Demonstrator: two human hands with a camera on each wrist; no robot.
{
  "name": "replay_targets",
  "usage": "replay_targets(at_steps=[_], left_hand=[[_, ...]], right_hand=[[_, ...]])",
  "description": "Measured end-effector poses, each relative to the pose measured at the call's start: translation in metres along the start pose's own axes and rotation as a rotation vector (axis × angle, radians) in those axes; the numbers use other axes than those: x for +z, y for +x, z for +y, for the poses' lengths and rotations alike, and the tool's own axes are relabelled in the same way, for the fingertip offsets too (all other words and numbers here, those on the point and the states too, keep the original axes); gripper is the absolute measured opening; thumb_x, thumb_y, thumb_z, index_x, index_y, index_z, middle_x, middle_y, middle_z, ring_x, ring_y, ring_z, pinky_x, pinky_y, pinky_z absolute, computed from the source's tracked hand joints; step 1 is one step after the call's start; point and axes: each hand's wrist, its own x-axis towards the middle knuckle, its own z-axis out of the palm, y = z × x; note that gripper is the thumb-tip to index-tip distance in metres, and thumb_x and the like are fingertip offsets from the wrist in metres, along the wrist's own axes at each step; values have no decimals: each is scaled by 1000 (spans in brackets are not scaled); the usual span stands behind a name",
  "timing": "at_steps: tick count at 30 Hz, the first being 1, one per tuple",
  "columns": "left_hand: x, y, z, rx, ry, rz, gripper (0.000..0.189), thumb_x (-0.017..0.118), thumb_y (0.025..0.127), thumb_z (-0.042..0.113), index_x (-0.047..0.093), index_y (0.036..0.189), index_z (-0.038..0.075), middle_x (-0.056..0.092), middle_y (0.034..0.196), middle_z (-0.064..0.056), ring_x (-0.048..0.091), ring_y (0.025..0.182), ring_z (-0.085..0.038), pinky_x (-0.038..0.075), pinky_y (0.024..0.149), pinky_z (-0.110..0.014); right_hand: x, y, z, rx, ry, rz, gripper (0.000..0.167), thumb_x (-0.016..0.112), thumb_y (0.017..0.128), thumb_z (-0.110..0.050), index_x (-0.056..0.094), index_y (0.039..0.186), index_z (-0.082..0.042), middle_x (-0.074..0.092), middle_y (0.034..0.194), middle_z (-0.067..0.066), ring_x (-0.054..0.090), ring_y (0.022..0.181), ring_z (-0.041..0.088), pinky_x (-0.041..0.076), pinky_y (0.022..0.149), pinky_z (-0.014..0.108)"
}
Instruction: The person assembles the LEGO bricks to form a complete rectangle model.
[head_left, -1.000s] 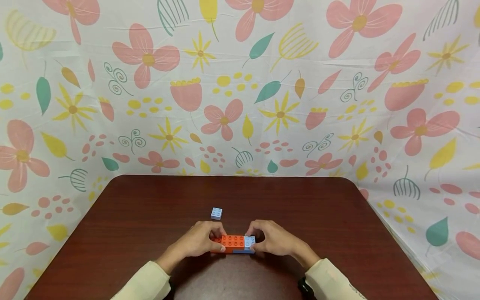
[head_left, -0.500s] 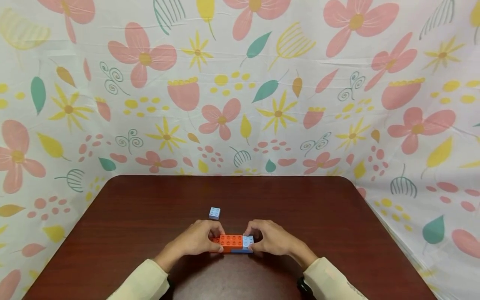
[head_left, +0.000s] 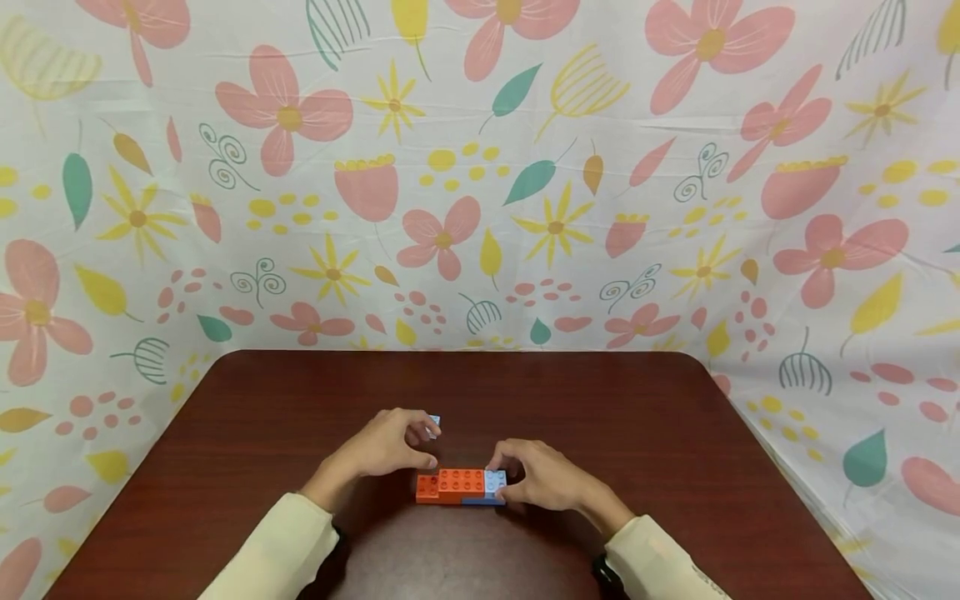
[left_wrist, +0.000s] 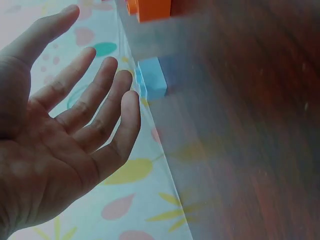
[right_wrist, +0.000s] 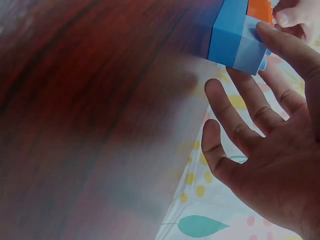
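Observation:
A two-layer row of toy building bricks lies near the table's front. An orange brick point(head_left: 461, 482) and a light blue brick point(head_left: 492, 481) form its top, above a lower orange brick point(head_left: 427, 487) and a blue brick point(head_left: 480, 502). My right hand point(head_left: 551, 477) pinches the light blue brick at the right end between thumb and fingers. Behind the row, my left hand point(head_left: 382, 443) hovers with spread, gently bent fingers and nothing in them. Those fingers partly cover a loose light blue brick point(head_left: 434, 421) in the head view; the left wrist view shows that loose brick point(left_wrist: 153, 78) apart from them.
The dark brown table point(head_left: 600, 400) has rounded far corners. A white cloth point(head_left: 480, 108) with a flower print hangs behind it and along both sides.
My left hand has let go of the row's left end and moved away to the loose light blue brick, baring the lower orange brick's studs. My right hand keeps its grip.

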Motion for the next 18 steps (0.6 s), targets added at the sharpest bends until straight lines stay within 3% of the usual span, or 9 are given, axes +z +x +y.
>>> replay_targets(at_steps=[9,18], left_hand=[[-11,16,-16,-69,-33,31,37,86,82,16,73,116,9,71,112,-13,67,103,-28,57,88,-43],[-11,33,-27,-107,-37,65,45,89,78,13,72,119,10,72,112,-12,66,103,-27,56,90,-43]], right_hand=[[0,-1,-1,6,-22,6,22,82,87,-21,67,104,-23,66,94,-9,61,86,10,49,75,24],[0,-2,-3,14,-29,-7,22,82,87,-19,67,104,-22,67,97,-7,62,87,12,49,77,24]])
